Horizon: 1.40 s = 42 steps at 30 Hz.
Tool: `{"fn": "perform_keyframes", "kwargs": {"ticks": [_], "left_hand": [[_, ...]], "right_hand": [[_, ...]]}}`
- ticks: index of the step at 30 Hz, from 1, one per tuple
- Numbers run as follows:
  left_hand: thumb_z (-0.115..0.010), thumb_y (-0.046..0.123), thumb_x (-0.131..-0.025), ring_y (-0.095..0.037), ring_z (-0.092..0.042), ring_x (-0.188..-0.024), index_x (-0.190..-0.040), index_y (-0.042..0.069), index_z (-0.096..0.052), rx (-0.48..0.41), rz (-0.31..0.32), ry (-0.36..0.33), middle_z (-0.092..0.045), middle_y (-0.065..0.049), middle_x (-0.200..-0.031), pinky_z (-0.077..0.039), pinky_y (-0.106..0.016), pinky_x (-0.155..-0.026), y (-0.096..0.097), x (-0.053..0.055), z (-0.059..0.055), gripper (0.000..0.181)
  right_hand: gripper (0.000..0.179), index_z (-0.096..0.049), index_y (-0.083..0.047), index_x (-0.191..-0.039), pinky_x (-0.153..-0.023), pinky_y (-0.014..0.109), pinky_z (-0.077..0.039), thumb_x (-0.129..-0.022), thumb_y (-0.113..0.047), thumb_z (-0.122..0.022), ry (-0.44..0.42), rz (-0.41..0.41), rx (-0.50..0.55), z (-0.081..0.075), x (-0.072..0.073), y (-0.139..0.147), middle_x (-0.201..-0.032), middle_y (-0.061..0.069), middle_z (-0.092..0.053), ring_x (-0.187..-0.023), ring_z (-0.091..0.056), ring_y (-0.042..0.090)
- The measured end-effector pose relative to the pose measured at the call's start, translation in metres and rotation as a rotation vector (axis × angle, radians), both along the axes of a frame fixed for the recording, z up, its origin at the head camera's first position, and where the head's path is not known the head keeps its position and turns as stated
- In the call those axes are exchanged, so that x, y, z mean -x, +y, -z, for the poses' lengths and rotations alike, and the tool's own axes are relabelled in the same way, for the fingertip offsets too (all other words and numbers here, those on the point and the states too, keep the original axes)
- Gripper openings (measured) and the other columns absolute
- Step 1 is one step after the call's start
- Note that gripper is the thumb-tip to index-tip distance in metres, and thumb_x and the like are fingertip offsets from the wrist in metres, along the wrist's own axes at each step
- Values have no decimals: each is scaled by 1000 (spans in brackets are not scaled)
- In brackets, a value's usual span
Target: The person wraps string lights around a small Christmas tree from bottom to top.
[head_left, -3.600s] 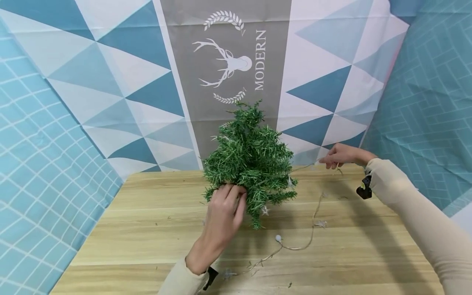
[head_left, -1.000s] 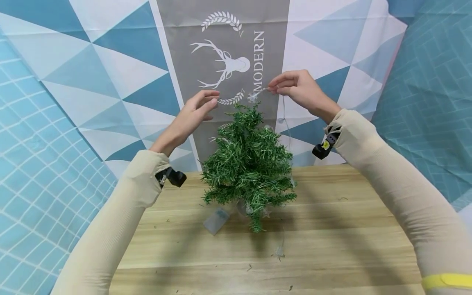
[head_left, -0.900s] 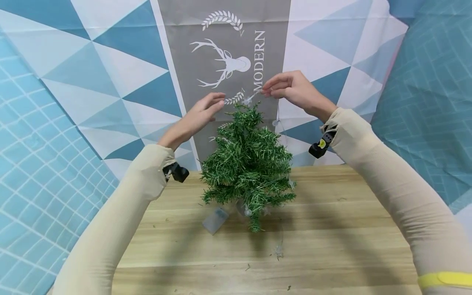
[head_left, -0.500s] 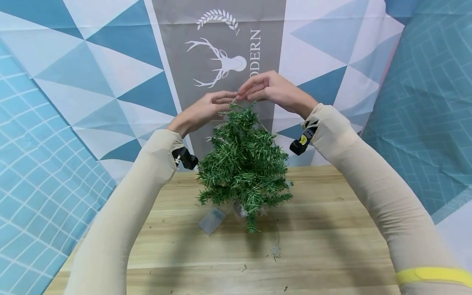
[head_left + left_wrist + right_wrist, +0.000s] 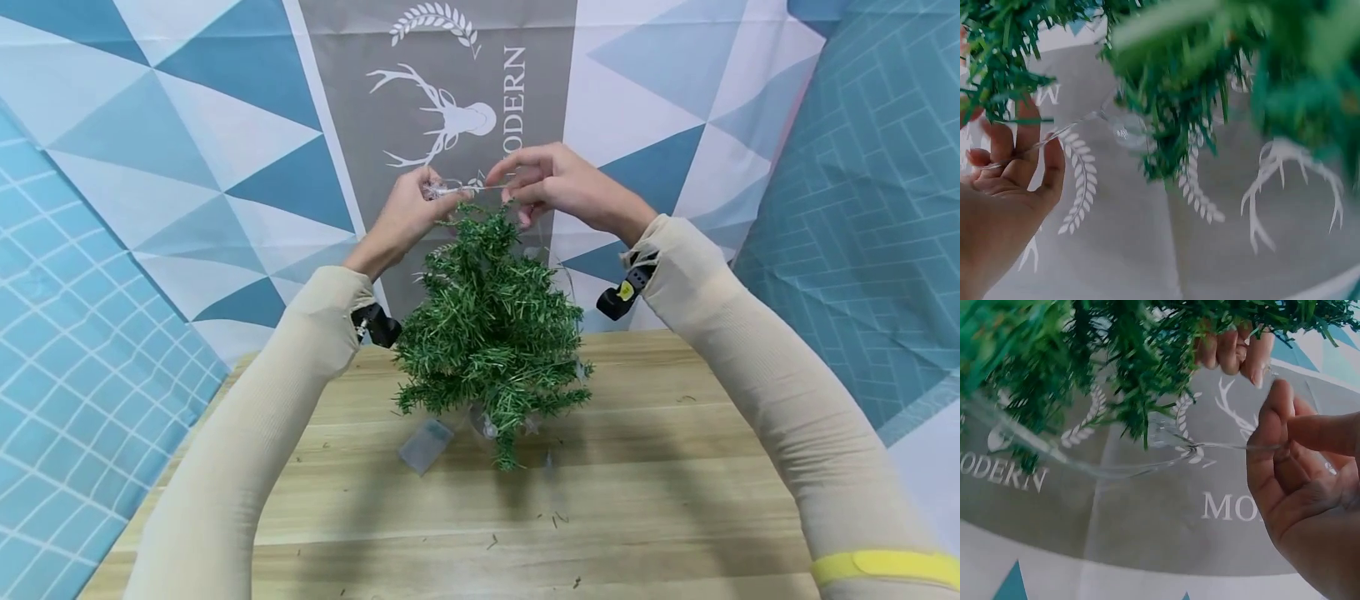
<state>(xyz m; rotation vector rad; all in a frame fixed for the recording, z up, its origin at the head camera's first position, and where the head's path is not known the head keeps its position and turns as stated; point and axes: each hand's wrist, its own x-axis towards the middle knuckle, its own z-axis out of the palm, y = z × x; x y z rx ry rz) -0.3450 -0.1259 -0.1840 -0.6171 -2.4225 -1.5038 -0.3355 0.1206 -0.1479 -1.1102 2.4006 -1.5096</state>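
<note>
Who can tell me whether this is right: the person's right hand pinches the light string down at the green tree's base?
Not quite. The right hand does pinch the light string, but up by the green tree's top, as the head view shows.

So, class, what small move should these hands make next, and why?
Probably lower the string gently onto the top of the tree. The left hand and right hand both hold it, and in the head view it spans between them just above the tip, not yet resting there.
</note>
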Motion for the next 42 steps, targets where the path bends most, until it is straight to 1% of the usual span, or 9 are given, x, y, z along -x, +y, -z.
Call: {"fn": "perform_keyframes", "kwargs": {"ticks": [5,13,19,21,24,28,34,36,42], "left_hand": [[-71,15,-90,-19,-42,-76,-110,5,-41,281,-137,196,-41,-6,-87,-38,-29,-69,-8,0,4,38],[-51,7,-101,-23,-48,-68,-117,1,-47,286,-265,346,-54,-12,-81,-39,-32,-64,-27,9,14,17],[-47,22,-105,-34,-56,-76,-104,2,-55,499,-455,398,-60,-16,-90,-46,-48,-66,-44,11,23,21],[-44,30,-106,-33,-57,-69,-99,3,-57,513,-478,329,-59,-14,-82,-46,-45,-61,-47,9,28,31],[-40,34,-107,-26,-63,-56,-103,0,-62,374,-404,161,-65,-15,-75,-50,-37,-54,-48,7,34,41],[-40,31,-108,-20,-68,-52,-111,-8,-58,-27,-233,-103,-70,-18,-75,-59,-32,-55,-48,7,35,43],[-42,32,-107,-36,-72,-94,-124,-13,-46,-607,-13,-376,-62,-26,-108,-58,-37,-83,-48,5,28,48],[-40,39,-106,-39,-69,-102,-130,-10,-42,-642,16,-440,-54,-28,-123,-57,-38,-86,-47,3,25,55],[-25,62,-101,-42,-62,-116,-145,-3,-29,-520,76,-561,-42,-32,-143,-57,-37,-87,-39,-1,16,79]], "right_hand": [[38,-56,-8,-135,-59,34,-55,-99,2,-49,40,55,-65,4,0,9,-98,16,-68,-61,-59,23],[33,-57,0,-133,-48,32,-47,-101,-3,-49,38,114,-189,13,-1,30,-99,14,-68,-52,-51,19],[31,-59,-1,-130,-44,28,-42,-101,-4,-49,31,152,-250,12,-5,40,-98,13,-70,-49,-49,16],[30,-61,0,-128,-44,27,-43,-100,-3,-50,33,163,-265,13,-6,41,-97,13,-71,-51,-50,16],[27,-63,0,-125,-46,27,-44,-100,-4,-52,36,188,-290,14,-9,41,-96,12,-72,-54,-54,17],[20,-68,-1,-114,-49,30,-49,-101,-12,-57,82,232,-336,17,-12,42,-83,11,-70,-55,-58,19],[22,-70,-2,-107,-66,34,-58,-100,-21,-61,27,271,-252,23,-17,51,-63,10,-61,-55,-61,21],[23,-71,-1,-107,-67,36,-59,-100,-20,-61,3,263,-207,26,-17,54,-64,10,-62,-57,-63,24],[23,-74,-3,-104,-66,33,-57,-99,-23,-63,87,258,-159,33,-18,65,-64,11,-65,-59,-65,30]]}}
